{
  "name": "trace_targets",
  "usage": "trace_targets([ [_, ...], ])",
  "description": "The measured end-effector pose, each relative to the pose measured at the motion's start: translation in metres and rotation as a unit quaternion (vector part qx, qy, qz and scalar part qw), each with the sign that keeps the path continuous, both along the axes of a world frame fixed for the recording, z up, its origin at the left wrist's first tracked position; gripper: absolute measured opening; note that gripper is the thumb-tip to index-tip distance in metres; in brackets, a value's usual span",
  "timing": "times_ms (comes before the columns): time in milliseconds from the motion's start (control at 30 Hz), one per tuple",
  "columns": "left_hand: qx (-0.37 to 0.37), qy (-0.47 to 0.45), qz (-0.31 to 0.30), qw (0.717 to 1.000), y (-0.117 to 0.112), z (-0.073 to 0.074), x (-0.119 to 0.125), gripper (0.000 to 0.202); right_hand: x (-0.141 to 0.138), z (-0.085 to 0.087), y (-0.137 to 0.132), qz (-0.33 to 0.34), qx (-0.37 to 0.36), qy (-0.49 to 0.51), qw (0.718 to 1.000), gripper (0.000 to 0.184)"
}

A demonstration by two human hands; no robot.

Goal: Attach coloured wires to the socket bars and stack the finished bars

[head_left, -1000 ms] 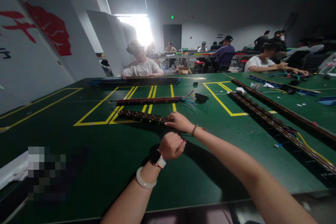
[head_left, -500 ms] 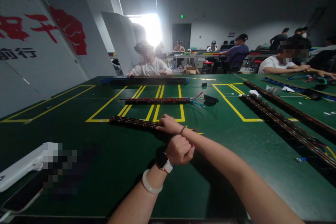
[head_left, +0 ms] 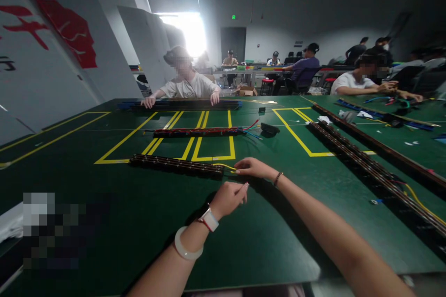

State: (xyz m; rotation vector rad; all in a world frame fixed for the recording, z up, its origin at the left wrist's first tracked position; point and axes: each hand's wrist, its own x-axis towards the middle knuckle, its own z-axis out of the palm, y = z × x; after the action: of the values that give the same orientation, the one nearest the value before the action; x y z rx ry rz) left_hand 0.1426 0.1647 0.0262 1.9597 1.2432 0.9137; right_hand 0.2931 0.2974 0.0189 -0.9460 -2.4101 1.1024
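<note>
A long dark strip (head_left: 176, 165) with a row of small parts lies on the green table (head_left: 139, 222), with thin coloured wires at its right end. My right hand (head_left: 251, 168) rests on the table just right of that end, fingers together pinching the wires. My left hand (head_left: 228, 197), with a watch and a pale bangle on the wrist, hovers nearer me, fingers loosely curled and nothing visible in them.
A second strip with red parts (head_left: 197, 132) lies farther back inside yellow floor-tape boxes. Long dark rails (head_left: 365, 167) run along the right. A person (head_left: 184, 86) sits opposite, hands on a blue-edged strip. Other people work at tables behind.
The strip now lies further left relative to my right hand, which has slid off its end onto the wires. My left hand has loosened from a fist. The person opposite spread both hands.
</note>
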Motion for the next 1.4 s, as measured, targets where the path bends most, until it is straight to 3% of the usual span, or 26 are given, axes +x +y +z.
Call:
trace_targets([
  [133, -0.215, -0.167, 0.020, 0.962, 0.005, 0.000, 0.001, 0.057, -0.012, -0.003, 0.003, 0.049, -0.011, -0.009, 0.999, 0.040],
  [233, -0.298, -0.268, 0.018, 0.916, 0.009, 0.002, -0.003, 0.057, -0.015, -0.004, 0.003, 0.054, -0.041, 0.009, 0.998, 0.029],
  [367, -0.380, -0.337, 0.012, 0.861, 0.012, 0.002, -0.009, 0.052, -0.016, 0.003, -0.004, 0.022, -0.052, 0.016, 0.998, 0.018],
  [500, -0.410, -0.426, 0.032, 0.806, 0.014, 0.000, -0.009, 0.038, -0.022, 0.020, -0.023, -0.040, 0.095, -0.053, 0.993, 0.010],
  [633, -0.374, -0.508, 0.059, 0.774, 0.015, -0.003, -0.006, 0.029, -0.029, 0.037, -0.047, -0.055, 0.253, -0.156, 0.953, 0.013],
  [733, -0.334, -0.544, 0.102, 0.763, 0.016, -0.003, -0.005, 0.019, -0.035, 0.044, -0.064, -0.020, 0.321, -0.213, 0.923, 0.016],
  [933, -0.327, -0.549, 0.147, 0.755, 0.016, -0.002, -0.006, 0.017, -0.044, 0.047, -0.081, 0.029, 0.361, -0.262, 0.895, 0.017],
  [1200, -0.349, -0.549, 0.148, 0.744, 0.014, 0.000, -0.004, 0.023, -0.032, 0.060, -0.074, 0.040, 0.272, -0.254, 0.927, 0.022],
  [1400, -0.350, -0.515, 0.118, 0.774, 0.013, -0.003, -0.004, 0.027, -0.023, 0.062, -0.057, -0.029, 0.282, -0.252, 0.925, 0.023],
])
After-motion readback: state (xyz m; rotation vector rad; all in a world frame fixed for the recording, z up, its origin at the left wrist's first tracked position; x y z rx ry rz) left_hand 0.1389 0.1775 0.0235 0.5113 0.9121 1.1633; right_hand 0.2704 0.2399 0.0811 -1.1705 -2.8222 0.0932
